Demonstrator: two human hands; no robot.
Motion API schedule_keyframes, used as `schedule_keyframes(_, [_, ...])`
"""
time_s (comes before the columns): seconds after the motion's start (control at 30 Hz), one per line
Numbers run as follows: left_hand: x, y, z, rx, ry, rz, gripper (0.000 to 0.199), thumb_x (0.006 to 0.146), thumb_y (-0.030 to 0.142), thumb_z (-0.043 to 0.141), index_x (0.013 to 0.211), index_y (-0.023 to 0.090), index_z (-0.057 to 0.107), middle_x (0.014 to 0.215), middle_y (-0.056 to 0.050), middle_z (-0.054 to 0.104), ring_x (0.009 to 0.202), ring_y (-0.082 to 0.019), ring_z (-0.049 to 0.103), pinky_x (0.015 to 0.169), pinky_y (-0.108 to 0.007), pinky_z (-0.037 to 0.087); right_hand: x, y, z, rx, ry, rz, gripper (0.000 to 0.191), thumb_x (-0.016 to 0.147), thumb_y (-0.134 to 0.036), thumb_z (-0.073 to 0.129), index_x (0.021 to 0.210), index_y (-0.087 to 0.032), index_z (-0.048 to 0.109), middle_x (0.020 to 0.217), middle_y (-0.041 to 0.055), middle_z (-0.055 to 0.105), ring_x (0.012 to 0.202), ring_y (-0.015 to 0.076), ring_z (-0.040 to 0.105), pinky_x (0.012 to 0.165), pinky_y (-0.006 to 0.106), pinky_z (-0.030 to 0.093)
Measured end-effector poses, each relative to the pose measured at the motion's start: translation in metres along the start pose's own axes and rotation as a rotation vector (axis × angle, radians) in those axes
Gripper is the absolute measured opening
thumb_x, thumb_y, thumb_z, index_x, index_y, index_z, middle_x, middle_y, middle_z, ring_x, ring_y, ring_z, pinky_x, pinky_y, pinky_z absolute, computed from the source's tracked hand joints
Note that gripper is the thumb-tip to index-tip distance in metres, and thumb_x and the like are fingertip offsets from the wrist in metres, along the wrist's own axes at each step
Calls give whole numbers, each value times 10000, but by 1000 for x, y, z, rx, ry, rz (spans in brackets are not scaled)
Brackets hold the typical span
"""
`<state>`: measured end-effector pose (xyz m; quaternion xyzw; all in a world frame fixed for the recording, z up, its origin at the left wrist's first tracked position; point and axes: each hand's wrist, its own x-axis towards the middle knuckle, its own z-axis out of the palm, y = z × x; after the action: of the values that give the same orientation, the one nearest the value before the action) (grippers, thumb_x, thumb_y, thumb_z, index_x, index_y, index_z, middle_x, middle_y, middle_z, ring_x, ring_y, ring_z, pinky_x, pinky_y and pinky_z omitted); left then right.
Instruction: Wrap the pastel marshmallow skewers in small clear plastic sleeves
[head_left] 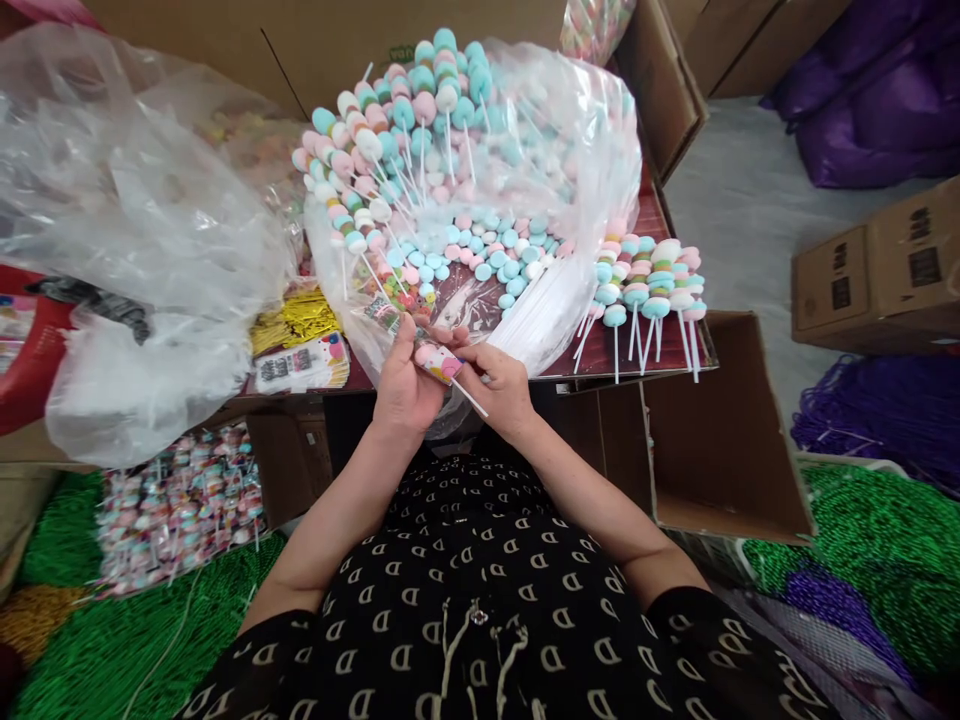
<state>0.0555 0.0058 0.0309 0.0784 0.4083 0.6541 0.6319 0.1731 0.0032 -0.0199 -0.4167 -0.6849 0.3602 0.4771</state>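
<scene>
Candy skewer (436, 360), one, in printed wrapper (448, 368): at bench (571, 366) front edge; fingers of left hand (409, 385) pinching its upper part, those of right hand (499, 385) its stick end, probably steadying the wrapping. Bare skewers (654, 280), bunch: front right corner, sticks overhanging, presumably for easy pickup.

A wrapped candy skewer (426, 352) lies aslant between the left hand (409, 385) and the right hand (501, 388), its candy end pointing away to the upper left and its stick toward the lower right. The slim printed wrapper (442, 366) encloses the candy; pale pink and white show near its lower end, among coloured dots, while dark lettering marks the far end. The thin, straight white stick (471, 398) juts bare from the wrapper's lower end. Fingers cover part of the middle, so the individual candies there cannot be counted.
</scene>
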Motion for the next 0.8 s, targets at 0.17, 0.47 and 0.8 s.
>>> schedule_keyframes(0.17, [5,10,-2,-21,0,53,291,981,436,689,823,202,619,585,63,566,578,-94,623,782,-289,593,-4,-4,-5,64,-104,155,234,947,-369,619,827,-194,718,791,48,750,758,167,685,721,280,552])
schedule_keyframes(0.47, [8,11,-5,146,-75,176,291,842,400,844,837,210,623,600,89,519,523,-59,529,685,-232,558,-26,-21,-18,530,-459,669,436,898,-557,668,1079,-168,739,558,-69,613,416,62,524,418,174,396])
schedule_keyframes(0.8, [-6,-18,-28,379,-196,77,421,783,547,846,1003,229,679,718,43,637,551,-91,583,504,-230,458,-27,-16,5,642,-205,653,451,881,-648,667,874,-198,702,562,-65,602,423,60,503,422,177,411])
